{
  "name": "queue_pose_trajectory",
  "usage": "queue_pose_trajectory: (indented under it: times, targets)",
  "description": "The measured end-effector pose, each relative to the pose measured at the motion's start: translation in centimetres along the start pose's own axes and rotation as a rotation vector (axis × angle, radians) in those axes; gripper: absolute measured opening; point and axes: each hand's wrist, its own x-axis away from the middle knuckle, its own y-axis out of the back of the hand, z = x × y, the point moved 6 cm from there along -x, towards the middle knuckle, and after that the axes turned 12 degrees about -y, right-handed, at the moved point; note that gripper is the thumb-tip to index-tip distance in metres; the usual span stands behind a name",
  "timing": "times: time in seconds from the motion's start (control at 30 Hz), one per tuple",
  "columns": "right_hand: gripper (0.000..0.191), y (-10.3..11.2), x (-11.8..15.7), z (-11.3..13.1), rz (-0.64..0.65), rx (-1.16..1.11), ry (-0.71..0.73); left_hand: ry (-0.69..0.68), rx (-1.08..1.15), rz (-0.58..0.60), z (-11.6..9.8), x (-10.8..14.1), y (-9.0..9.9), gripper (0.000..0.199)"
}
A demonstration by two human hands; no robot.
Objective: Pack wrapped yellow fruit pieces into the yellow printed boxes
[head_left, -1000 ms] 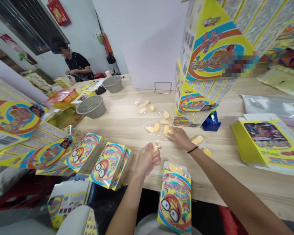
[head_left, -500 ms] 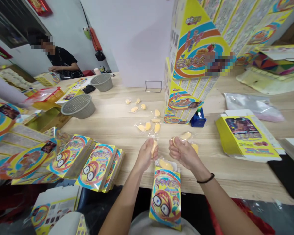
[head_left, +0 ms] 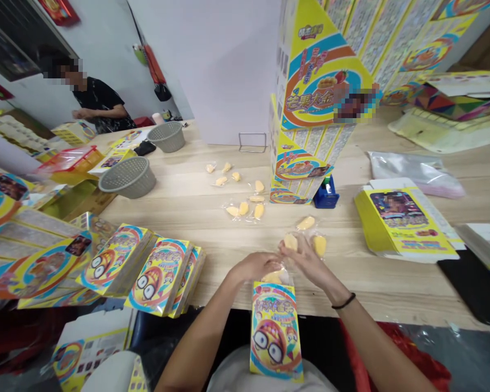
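- Both hands are closing in since the earlier frame: the left hand point(head_left: 253, 267) and the right hand point(head_left: 306, 262) are nearly meeting above the printed bag point(head_left: 276, 332), which is lying at the table's near edge.
- Far left, a person in a black shirt point(head_left: 98, 100) is standing beyond the wooden table point(head_left: 179, 218), both hands held together in front.
- Two gray baskets point(head_left: 127, 177) are sitting on the table, one farther off than the other.
- Stacks of printed cards point(head_left: 159, 275) are lying along the near edge, left of the hands.
- Loose wrapped yellow pieces point(head_left: 243, 208) are lying in a scattered group beyond the hands.
- The left hand is reaching palm down over the bag's mouth, its fingers covering a yellow piece point(head_left: 273, 277); I cannot tell whether they are clamping it.
- The right hand's fingers point(head_left: 298, 253) are pinching another wrapped piece point(head_left: 291, 242) between them.
- Two more wrapped pieces point(head_left: 319, 246) are lying just beside the right hand.
- A tall printed display box point(head_left: 318, 71) is standing beyond them, with a blue dispenser point(head_left: 325, 193) at its foot.
- Far right, a yellow printed stack point(head_left: 404, 223) is lying on the table.
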Motion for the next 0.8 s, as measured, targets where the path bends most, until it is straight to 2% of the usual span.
queue_pose_trajectory:
  times: [0.1,0.2,0.3,0.4,0.47,0.57,0.7,0.8]
  targets:
    - [0.037,-0.9,0.5,-0.9,0.075,0.263,0.071,-0.024,0.027,0.101,0.0,0.7,0.1,0.029]
    - [0.032,-2.3,1.2,-1.0,0.209,0.428,0.168,-0.047,0.065,0.090,0.5,1.7,0.4,0.030]
    - [0.031,-2.8,1.2,-0.6,0.259,0.561,0.216,0.002,0.013,-0.091,2.0,2.9,0.7,0.030]
    - [0.024,-3.0,0.1,-0.7,0.258,0.722,0.143,0.070,-0.083,-0.291,3.2,4.2,0.6,0.029]
    - [0.019,-3.3,-0.7,-0.6,0.242,0.762,0.112,0.090,-0.118,-0.382,3.3,4.8,0.5,0.024]
    - [0.016,-4.6,-1.4,0.0,0.229,0.779,0.141,0.082,-0.090,-0.537,3.1,5.9,0.8,0.030]
    - [0.015,-6.2,-0.9,0.4,0.342,0.840,0.164,0.101,-0.056,-0.823,3.3,8.1,1.4,0.040]
    - [0.009,-6.5,-1.1,-0.1,0.393,0.932,0.124,0.094,-0.045,-0.848,3.7,8.8,0.7,0.033]
